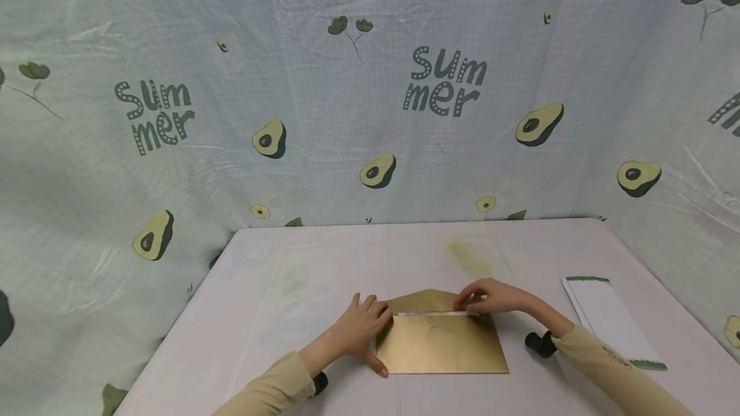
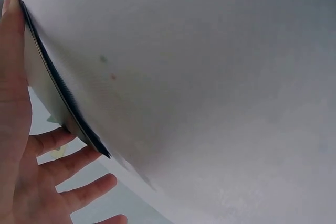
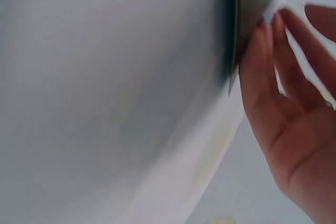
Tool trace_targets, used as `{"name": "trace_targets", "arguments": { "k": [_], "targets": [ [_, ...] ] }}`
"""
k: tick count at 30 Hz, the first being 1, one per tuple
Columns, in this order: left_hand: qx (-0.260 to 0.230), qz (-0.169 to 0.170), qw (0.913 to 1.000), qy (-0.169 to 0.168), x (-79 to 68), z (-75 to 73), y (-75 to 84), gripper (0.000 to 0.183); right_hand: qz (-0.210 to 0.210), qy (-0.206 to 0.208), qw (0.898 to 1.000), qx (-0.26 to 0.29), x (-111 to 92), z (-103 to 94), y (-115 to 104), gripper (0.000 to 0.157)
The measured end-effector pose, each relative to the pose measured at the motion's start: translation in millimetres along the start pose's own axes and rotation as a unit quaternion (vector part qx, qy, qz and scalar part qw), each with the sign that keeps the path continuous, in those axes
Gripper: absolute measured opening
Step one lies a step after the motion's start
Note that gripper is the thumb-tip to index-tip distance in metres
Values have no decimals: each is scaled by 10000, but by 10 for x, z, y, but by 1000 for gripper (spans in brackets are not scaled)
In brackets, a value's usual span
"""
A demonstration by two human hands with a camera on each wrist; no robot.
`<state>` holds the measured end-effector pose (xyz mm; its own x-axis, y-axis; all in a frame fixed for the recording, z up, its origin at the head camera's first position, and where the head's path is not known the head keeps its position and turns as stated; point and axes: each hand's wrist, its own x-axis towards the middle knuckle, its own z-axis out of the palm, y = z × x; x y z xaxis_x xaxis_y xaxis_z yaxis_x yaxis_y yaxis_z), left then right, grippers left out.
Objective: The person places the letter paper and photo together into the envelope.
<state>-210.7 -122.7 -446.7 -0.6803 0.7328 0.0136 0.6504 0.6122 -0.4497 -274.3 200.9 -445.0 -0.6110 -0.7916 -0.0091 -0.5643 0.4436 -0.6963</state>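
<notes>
"Where's the envelope [image 1: 442, 345]?"

"Flat on the table [image 1: 289, 287], at the near side, between the two hands. Its flap [image 1: 419, 302] is folded out toward the far side, and a pale strip [image 1: 430, 314] runs along the mouth."

"What are the fingers doing?"

"The left hand [image 1: 358, 331] is spread along the envelope's left edge, thumb at the near corner, fingertips by the far one. Nothing is clenched there; it touches the edge like a brace."

"And the right hand [image 1: 491, 297]?"

"It's at the far right, by the flap and the end of the strip, with bent fingers. The tips are partly hidden and the right wrist view is blurred, so I can't tell whether they pinch the strip, the flap or nothing."

"So which step is this?"

"I'd judge it's work at the mouth of the envelope, one hand steadying, the other busy under the flap."

"What would the next move call for?"

"A light touch on the right, I think, so the flap doesn't crease, and the left hand holding that edge firm. The white pad [image 1: 615, 320] over to the right lies well apart, untouched."
</notes>
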Motion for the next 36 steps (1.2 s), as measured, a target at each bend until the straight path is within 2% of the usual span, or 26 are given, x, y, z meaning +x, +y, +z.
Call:
{"name": "trace_targets", "arguments": {
  "k": [4, 5, 8, 11, 12, 16, 21, 25, 29, 36],
  "targets": [
    [-69, 24, 10000, -8, 8, -12, 5, 99, -179, 626, 9976, -230, -210, -72, 48, 28],
    [-97, 32, 9999, -6, 10, -13, 6, 99, -341, 747, 9963, -251, -270, -87, 67, 27],
    [-170, 42, 9998, -9, 15, -12, 7, 99, -376, 966, 9945, -159, -464, -127, 84, 28],
    [-226, 42, 9997, -10, 21, -6, 3, 99, -248, 1173, 9921, -356, -639, -143, 89, 26],
    [-243, 42, 9997, -10, 23, -4, 1, 99, -64, 1259, 9908, -489, -691, -146, 74, 26],
    [-270, 23, 9996, -11, 31, 0, -7, 101, 344, 1674, 9787, -1141, -854, -155, 20, 23],
    [-332, -3, 9994, -62, 39, -2, -13, 101, 945, 2057, 9545, -1942, -1040, -149, -43, 23],
    [-447, -22, 9989, -170, 38, -8, -16, 101, 1483, 2212, 9276, -2619, -1176, -145, -71, 25],
    [-465, -40, 9987, -220, 34, -17, -16, 101, 1851, 2326, 9001, -3186, -1287, -150, -51, 30],
    [-450, -15, 9987, -234, 25, -25, -6, 101, 2783, 2090, 8520, -3912, -1549, -135, 97, 50]
  ]
}}
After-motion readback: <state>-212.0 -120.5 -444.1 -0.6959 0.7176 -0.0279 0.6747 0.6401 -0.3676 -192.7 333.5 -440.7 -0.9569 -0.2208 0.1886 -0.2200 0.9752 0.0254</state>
